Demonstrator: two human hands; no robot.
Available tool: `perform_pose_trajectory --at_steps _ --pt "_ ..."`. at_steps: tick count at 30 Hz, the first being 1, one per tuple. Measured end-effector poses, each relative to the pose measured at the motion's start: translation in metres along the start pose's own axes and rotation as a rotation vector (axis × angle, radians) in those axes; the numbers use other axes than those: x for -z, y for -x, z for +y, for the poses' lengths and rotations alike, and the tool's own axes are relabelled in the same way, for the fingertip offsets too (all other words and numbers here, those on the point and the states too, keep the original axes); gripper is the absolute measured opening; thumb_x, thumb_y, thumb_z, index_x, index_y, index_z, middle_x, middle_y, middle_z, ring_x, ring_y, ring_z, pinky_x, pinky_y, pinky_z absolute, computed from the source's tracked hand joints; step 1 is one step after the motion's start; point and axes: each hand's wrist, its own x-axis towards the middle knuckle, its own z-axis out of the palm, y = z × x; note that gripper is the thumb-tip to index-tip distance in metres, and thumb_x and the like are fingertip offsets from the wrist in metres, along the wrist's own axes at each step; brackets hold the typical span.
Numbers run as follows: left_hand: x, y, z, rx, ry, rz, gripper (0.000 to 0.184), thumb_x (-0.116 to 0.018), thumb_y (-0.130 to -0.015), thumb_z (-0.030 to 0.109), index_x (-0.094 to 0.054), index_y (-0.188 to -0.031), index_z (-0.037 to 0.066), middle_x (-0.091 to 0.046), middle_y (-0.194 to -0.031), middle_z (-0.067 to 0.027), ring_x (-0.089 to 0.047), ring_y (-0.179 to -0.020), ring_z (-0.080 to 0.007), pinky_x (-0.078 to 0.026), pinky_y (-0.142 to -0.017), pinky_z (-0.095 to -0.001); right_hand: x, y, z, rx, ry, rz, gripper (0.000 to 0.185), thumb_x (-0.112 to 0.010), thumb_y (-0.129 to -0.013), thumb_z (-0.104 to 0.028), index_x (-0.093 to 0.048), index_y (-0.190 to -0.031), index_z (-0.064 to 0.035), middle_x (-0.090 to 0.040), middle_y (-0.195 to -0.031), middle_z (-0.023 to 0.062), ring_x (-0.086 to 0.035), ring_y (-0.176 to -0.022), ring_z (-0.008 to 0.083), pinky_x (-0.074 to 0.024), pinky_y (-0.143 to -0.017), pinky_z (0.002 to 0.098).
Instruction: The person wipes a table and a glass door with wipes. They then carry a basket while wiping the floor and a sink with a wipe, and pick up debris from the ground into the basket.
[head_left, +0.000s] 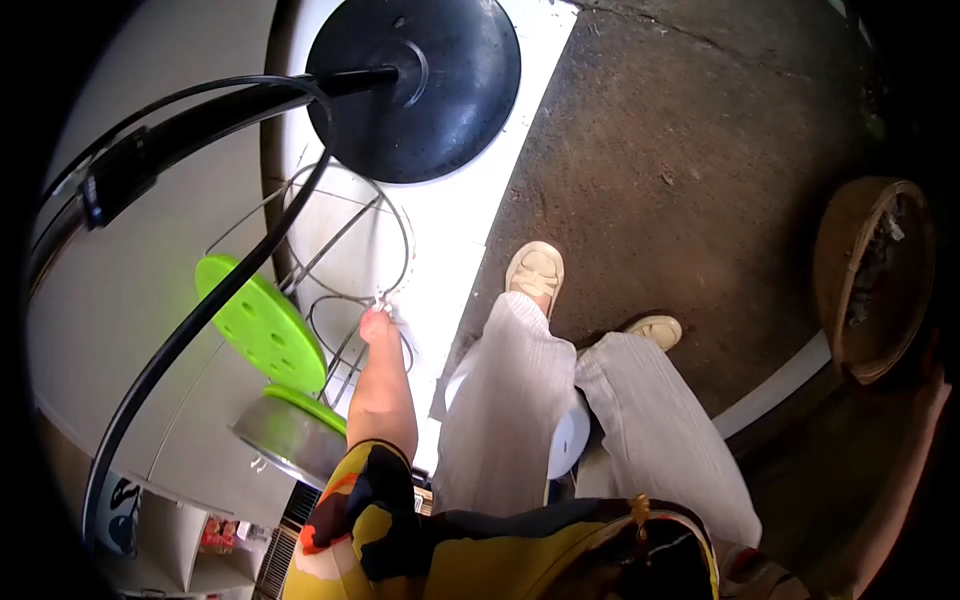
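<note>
My left hand [376, 323] is closed beside the thin metal wire legs [350, 297] of a tipped stool. A small whitish bit [380, 302] shows at its fingertips, too small to name. The stool's bright green seat [262, 325], with holes in it, lies to the left of that hand. At the far right, my right hand [938, 388] is in shadow at the rim of a round brown basket [850, 255]. The basket is tilted on its side and has greyish scraps inside. The fingers are mostly hidden, but they appear closed on the rim.
A black round stand base [460, 110] with a pole and black cable [190, 340] stands on the white tiles [450, 260]. Brown floor [690, 170] spreads to the right. A second green seat edge [300, 402], a metal pot [290, 440] and white cabinets [130, 330] are at left.
</note>
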Motion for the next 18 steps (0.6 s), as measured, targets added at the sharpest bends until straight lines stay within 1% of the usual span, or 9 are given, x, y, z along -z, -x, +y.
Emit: perform_pose_trajectory --at_steps 3,5,6,7,9,11,14,16,18 --pt "-0.013 -0.024 -0.032 0.053 0.194 0.165 0.026 -0.058 -0.075 -0.008 -0.054 -0.099 -0.002 -0.062 -0.094 -0.0118 -0.061 -0.081 -0.0233 -0.052 -0.069 -0.0341 0.030 -0.021 0.026 0.136 0.128 -0.091 0.041 -0.043 -0.096 -0.028 -0.044 -0.132 -0.0097 -0.048 -0.132 0.0058 -0.046 -0.120 0.0150 -0.0380 -0.101 0.0280" --pt "-0.030 -0.020 -0.033 0.063 0.246 0.213 0.021 -0.059 -0.076 -0.003 -0.058 -0.097 0.000 -0.062 -0.095 -0.0112 -0.062 -0.082 -0.0232 -0.052 -0.069 -0.0345 0.016 0.003 -0.029 0.012 -0.004 -0.118 0.018 -0.051 -0.090 -0.023 -0.046 -0.101 -0.0084 -0.049 -0.095 0.0061 -0.040 -0.080 0.0145 -0.0320 -0.069 0.0280" --pt "-0.037 -0.016 -0.032 0.065 0.276 0.243 0.019 -0.059 -0.077 0.000 -0.059 -0.096 0.000 -0.063 -0.095 -0.0110 -0.062 -0.082 -0.0231 -0.052 -0.070 -0.0346 -0.009 0.025 -0.075 -0.048 -0.077 -0.136 0.015 -0.055 -0.087 -0.020 -0.048 -0.085 -0.0077 -0.050 -0.076 0.0063 -0.037 -0.061 0.0142 -0.0290 -0.053 0.0280" --pt "-0.046 -0.007 -0.020 0.106 0.130 0.249 0.018 -0.059 -0.076 0.001 -0.060 -0.095 -0.001 -0.063 -0.096 -0.0121 -0.062 -0.082 -0.0237 -0.052 -0.069 -0.0353 -0.020 0.036 -0.095 -0.108 -0.151 -0.154 0.021 -0.059 -0.085 -0.018 -0.049 -0.069 -0.0070 -0.050 -0.058 0.0065 -0.035 -0.041 0.0140 -0.0261 -0.037 0.0279" --pt "-0.053 0.032 0.023 0.193 -0.162 0.274 0.018 -0.060 -0.075 0.004 -0.061 -0.091 -0.003 -0.064 -0.096 -0.0142 -0.063 -0.082 -0.0250 -0.051 -0.067 -0.0366 -0.021 0.029 -0.091 -0.127 -0.204 -0.156 0.020 -0.057 -0.085 -0.016 -0.049 -0.069 -0.0070 -0.050 -0.057 0.0065 -0.034 -0.040 0.0136 -0.0258 -0.037 0.0273" --pt "-0.066 0.045 0.033 0.190 -0.257 0.250 0.017 -0.060 -0.074 0.004 -0.061 -0.089 -0.003 -0.065 -0.093 -0.0152 -0.063 -0.080 -0.0259 -0.051 -0.065 -0.0371 -0.022 0.032 -0.091 -0.146 -0.246 -0.137 0.020 -0.056 -0.086 -0.015 -0.048 -0.069 -0.0069 -0.049 -0.057 0.0064 -0.034 -0.039 0.0133 -0.0254 -0.037 0.0270" --pt "-0.085 0.046 0.007 0.061 -0.125 0.172 0.016 -0.062 -0.071 0.001 -0.062 -0.087 -0.002 -0.065 -0.087 -0.0148 -0.064 -0.074 -0.0264 -0.052 -0.062 -0.0364 -0.032 0.056 -0.099 -0.144 -0.243 -0.062 0.023 -0.055 -0.086 -0.015 -0.045 -0.068 -0.0065 -0.049 -0.057 0.0064 -0.033 -0.039 0.0129 -0.0243 -0.037 0.0270" --pt "-0.100 0.045 -0.004 -0.062 -0.052 0.154 0.018 -0.065 -0.069 -0.002 -0.061 -0.086 -0.002 -0.065 -0.083 -0.0146 -0.064 -0.071 -0.0260 -0.052 -0.061 -0.0351 -0.050 0.075 -0.105 -0.155 -0.356 0.143 0.022 -0.055 -0.086 -0.014 -0.045 -0.068 -0.0062 -0.049 -0.057 0.0066 -0.033 -0.039 0.0131 -0.0246 -0.037 0.0272" --pt "-0.109 0.081 0.028 -0.107 -0.117 0.161 0.019 -0.070 -0.067 -0.001 -0.061 -0.084 -0.001 -0.065 -0.081 -0.0144 -0.064 -0.068 -0.0247 -0.052 -0.060 -0.0341 -0.038 0.067 -0.081 -0.146 -0.286 0.101 0.019 -0.054 -0.087 -0.015 -0.045 -0.073 -0.0064 -0.050 -0.062 0.0064 -0.035 -0.045 0.0131 -0.0263 -0.041 0.0269"
